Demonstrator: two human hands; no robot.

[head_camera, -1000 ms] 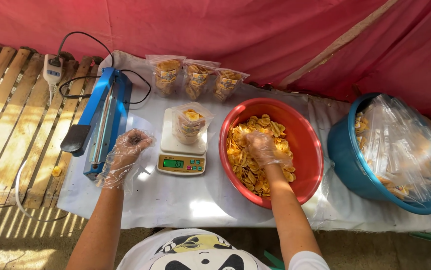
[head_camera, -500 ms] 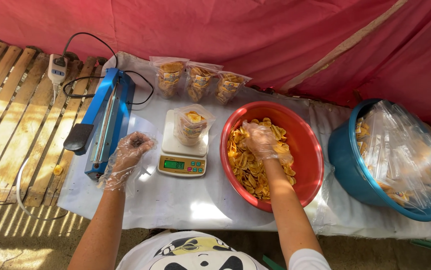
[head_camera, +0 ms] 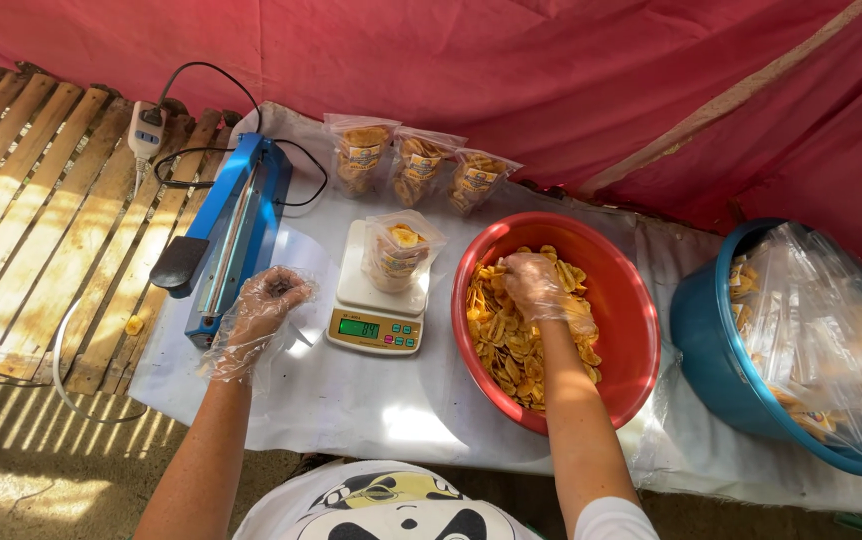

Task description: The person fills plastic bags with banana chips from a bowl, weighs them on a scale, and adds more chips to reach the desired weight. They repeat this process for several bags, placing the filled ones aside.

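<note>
My right hand [head_camera: 536,285] is digging into the chips [head_camera: 511,335] in the red bowl [head_camera: 631,330], grip curling around a few. My left hand [head_camera: 266,305] is hovering loosely curled, empty, near the desk's left edge. Overloading could topple the open bag [head_camera: 401,250] on the scale [head_camera: 379,300].

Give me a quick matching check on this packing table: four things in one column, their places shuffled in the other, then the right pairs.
1. right hand
2. open bag of chips
3. three filled bags
4. blue heat sealer

A. on the digital scale
B. at the table's left edge
C. in the red bowl
D. in a row at the back by the red cloth

Pairs: 1-C, 2-A, 3-D, 4-B
</note>
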